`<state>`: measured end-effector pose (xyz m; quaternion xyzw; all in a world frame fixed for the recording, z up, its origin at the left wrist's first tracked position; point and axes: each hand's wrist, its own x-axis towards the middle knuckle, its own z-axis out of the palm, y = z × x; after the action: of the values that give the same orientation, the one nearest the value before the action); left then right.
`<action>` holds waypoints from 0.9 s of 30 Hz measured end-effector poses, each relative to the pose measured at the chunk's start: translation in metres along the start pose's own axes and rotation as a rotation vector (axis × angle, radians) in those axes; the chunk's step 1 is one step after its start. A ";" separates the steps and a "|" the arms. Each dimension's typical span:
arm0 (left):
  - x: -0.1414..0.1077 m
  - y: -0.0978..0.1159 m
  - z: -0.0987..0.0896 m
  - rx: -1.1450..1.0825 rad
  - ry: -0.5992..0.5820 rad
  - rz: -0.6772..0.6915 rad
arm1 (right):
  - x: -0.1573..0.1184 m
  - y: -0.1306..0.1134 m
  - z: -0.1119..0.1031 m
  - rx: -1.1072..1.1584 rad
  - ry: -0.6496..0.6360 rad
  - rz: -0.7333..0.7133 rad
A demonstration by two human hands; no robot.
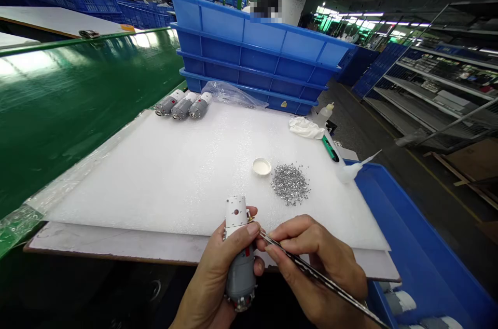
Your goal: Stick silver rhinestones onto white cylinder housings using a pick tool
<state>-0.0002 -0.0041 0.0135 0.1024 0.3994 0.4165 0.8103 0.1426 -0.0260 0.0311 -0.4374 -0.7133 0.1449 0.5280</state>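
My left hand (218, 261) is wrapped round a grey and white cylindrical part (240, 274), its white end pointing up and away from me. Close on the right, my right hand (319, 261) pinches dark tweezers (311, 269), their tips at the left thumb beside the part. Whether the tips hold anything is too small to tell. Beyond the hands, a small white round dish (261, 166) lies left of a pile of tiny silvery pieces (290, 183) on the white foam sheet (175, 173).
Three similar cylinders (179, 106) lie at the back left, by a plastic bag (229, 94). Stacked blue bins (257, 54) stand behind. A white cloth (306, 127), green tool (330, 149) and squeeze bottle (350, 172) line the right edge. A blue bin (424, 246) is lower right.
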 end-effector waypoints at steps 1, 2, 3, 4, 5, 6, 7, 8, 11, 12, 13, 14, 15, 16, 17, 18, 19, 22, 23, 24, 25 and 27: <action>0.000 -0.001 0.000 0.005 0.008 0.000 | -0.001 0.000 0.000 -0.002 -0.004 -0.003; 0.000 -0.001 0.001 0.009 0.013 0.008 | -0.002 0.000 0.000 -0.002 -0.003 0.001; 0.001 -0.002 0.001 0.015 0.012 0.016 | -0.003 0.000 0.001 -0.001 0.002 0.020; 0.001 -0.002 0.002 0.025 0.004 0.023 | -0.005 0.001 0.001 0.008 0.011 0.053; 0.001 -0.001 0.002 0.039 -0.001 0.029 | -0.006 0.002 0.001 0.033 0.028 0.104; 0.001 -0.001 0.003 0.056 -0.004 0.034 | -0.007 0.005 0.001 0.078 0.051 0.174; 0.002 0.000 0.003 0.075 -0.003 0.040 | -0.006 0.008 0.001 0.158 0.072 0.266; 0.001 0.001 0.003 0.096 -0.006 0.040 | -0.005 0.013 0.000 0.260 0.087 0.363; 0.000 0.003 0.002 0.158 -0.028 0.050 | 0.009 0.034 -0.003 0.530 0.088 0.585; -0.001 0.003 0.001 0.180 -0.037 0.052 | 0.016 0.042 -0.004 0.561 0.081 0.619; -0.001 0.003 0.001 0.200 -0.039 0.056 | 0.023 0.050 -0.005 0.569 0.074 0.640; -0.002 0.003 0.001 0.215 -0.036 0.065 | 0.030 0.057 -0.006 0.562 0.069 0.657; -0.001 0.003 0.000 0.225 -0.031 0.075 | 0.037 0.064 -0.006 0.555 0.061 0.675; -0.001 0.003 -0.001 0.227 -0.028 0.080 | 0.043 0.071 -0.006 0.546 0.052 0.690; 0.000 0.003 -0.001 0.222 -0.023 0.088 | 0.049 0.076 -0.006 0.533 0.045 0.701; 0.001 0.003 -0.002 0.215 -0.020 0.092 | 0.053 0.081 -0.005 0.516 0.041 0.708; 0.002 0.003 -0.003 0.207 -0.014 0.095 | 0.056 0.085 -0.004 0.495 0.039 0.709; 0.003 0.005 -0.005 0.205 -0.001 0.093 | 0.062 0.094 0.001 0.408 0.032 0.698; 0.001 0.006 -0.005 0.215 0.002 0.086 | 0.063 0.096 0.003 0.371 0.027 0.691; -0.001 0.007 -0.004 0.225 0.006 0.081 | 0.065 0.098 0.005 0.331 0.021 0.683; -0.003 0.007 -0.003 0.233 0.015 0.080 | 0.066 0.100 0.006 0.289 0.014 0.674; -0.008 0.008 0.000 0.246 0.050 0.084 | 0.070 0.102 0.008 0.205 -0.005 0.650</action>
<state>-0.0072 -0.0052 0.0221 0.2071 0.4629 0.4006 0.7631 0.1793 0.0892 0.0031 -0.5861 -0.5196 0.3777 0.4938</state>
